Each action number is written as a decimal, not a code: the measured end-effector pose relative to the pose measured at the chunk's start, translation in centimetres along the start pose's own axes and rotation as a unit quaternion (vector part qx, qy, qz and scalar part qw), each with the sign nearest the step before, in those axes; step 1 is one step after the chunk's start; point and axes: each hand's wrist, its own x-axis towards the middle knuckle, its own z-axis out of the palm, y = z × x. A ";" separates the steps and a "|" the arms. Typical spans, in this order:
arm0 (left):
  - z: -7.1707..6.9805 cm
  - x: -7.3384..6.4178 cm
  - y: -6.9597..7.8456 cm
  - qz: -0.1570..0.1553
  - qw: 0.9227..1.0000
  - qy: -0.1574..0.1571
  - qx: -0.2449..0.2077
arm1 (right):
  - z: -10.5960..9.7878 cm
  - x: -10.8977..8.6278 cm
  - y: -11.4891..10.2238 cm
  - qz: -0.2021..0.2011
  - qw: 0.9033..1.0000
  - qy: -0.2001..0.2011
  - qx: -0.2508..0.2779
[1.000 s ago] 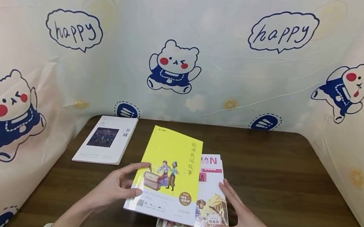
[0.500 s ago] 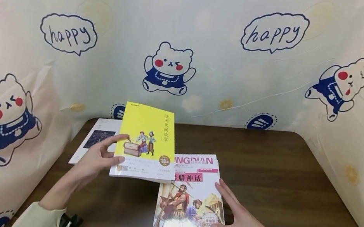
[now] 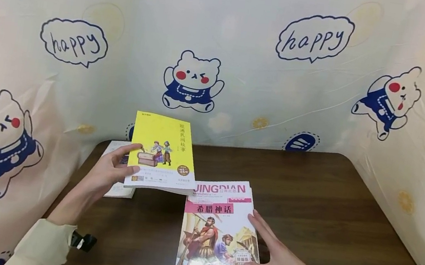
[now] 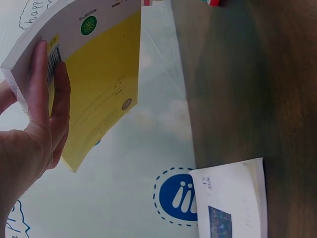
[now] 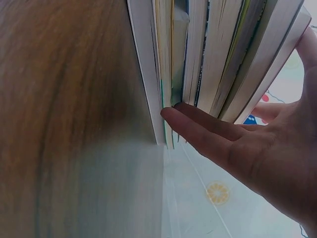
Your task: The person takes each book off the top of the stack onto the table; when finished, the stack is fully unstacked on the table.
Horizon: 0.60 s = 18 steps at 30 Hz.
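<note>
1. Nearest to us, toward the near edge of the desk [image 3: 320, 212] and around its middle, we saw a stack of books [image 5: 213, 54]. Its top book [image 3: 216, 243] had a white cover with pink lettering, two painted figures and a glossy glare low down. In the right wrist view we counted several spines' worth of page edges, pressed close together.
2. At the stack's right side we found the right hand [image 3: 280, 259], its fingers extended and spread from the thumb. The thumb lay on the top cover and the fingertips touched the page edges; nothing was gripped.
3. On the left we noticed a cream sleeve [image 3: 41, 242] with a black device [image 3: 84, 241] at the wrist.
4. Farther out, the left hand [image 3: 107, 172] pinched a yellow book [image 3: 163, 143] by its lower left part, with digits on both covers. We saw the book held tilted above the desk, its back cover and barcode facing the left wrist camera.
5. Near the far left corner of the desk lay a white book [image 3: 119, 191], partly hidden from us by the yellow one in the head view.
6. Beyond the far edge hung a pale curtain [image 3: 240, 86] printed with bears and "happy" bubbles.
</note>
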 end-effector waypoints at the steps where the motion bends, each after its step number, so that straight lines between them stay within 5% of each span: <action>1: -0.1 0.1 0.1 0.003 1.000 0.001 0.000 | 0.0 0.0 0.0 -0.001 1.000 0.001 -0.001; 10: -1.6 1.2 0.5 0.005 1.000 0.017 0.003 | 0.0 0.1 0.0 0.003 1.000 -0.002 0.002; 18: -2.4 2.7 -0.6 -0.015 1.000 0.027 -0.007 | -0.1 0.1 -0.2 0.034 0.999 -0.013 0.015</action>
